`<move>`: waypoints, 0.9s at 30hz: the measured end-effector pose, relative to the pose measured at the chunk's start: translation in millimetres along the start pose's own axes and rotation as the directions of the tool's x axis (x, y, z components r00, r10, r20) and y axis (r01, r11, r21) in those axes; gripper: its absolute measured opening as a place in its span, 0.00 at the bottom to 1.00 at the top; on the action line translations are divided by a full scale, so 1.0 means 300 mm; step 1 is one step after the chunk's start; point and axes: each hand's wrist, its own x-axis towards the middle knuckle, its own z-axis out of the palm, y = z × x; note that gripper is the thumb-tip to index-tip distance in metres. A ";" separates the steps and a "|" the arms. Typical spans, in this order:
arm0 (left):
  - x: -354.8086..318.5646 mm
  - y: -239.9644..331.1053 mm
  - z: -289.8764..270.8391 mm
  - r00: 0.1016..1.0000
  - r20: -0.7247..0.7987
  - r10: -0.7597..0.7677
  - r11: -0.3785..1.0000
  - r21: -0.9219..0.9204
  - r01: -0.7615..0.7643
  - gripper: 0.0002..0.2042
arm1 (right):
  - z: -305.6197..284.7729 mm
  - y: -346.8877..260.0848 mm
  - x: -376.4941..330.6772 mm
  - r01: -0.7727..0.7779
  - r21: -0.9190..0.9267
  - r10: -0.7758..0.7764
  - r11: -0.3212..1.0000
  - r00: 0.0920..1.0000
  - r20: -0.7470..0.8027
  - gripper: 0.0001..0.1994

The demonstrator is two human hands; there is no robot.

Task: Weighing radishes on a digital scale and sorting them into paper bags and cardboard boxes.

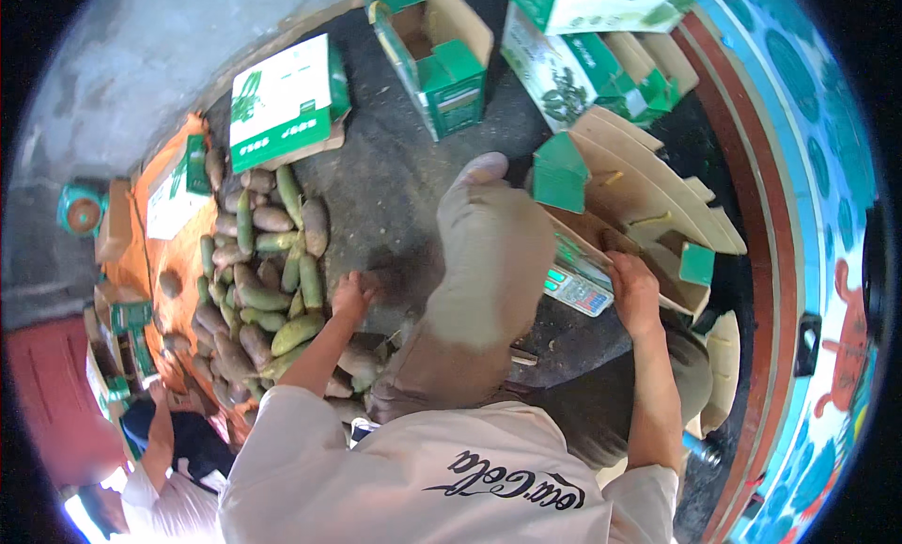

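My left hand [352, 296] is just right of a pile of green and brown cucumber-like vegetables [266, 295], its fingers curled. A blurred brown shape [406, 273] lies against its fingertips, too smeared to name for certain. At the right, my right hand [636, 286] grips the near wall of an open cardboard box [648, 192], which tilts on its side with its flaps spread. Between that hand and my bent leg [493, 262] is a digital scale [575, 288] with lit green displays and a keypad.
Green and white cartons stand at the back: a closed one [287, 107], an open one [446, 84], and stacked ones [587, 51]. An orange sheet [169, 290] lies left of the pile. Another person [174, 450] works at the lower left. A painted wall [808, 168] bounds the right.
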 end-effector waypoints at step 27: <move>-0.107 0.462 -0.819 0.836 -0.497 0.234 0.703 -0.507 -0.499 0.28 | 0.033 -0.005 -0.022 0.025 -0.193 0.007 0.981 0.987 0.162 0.10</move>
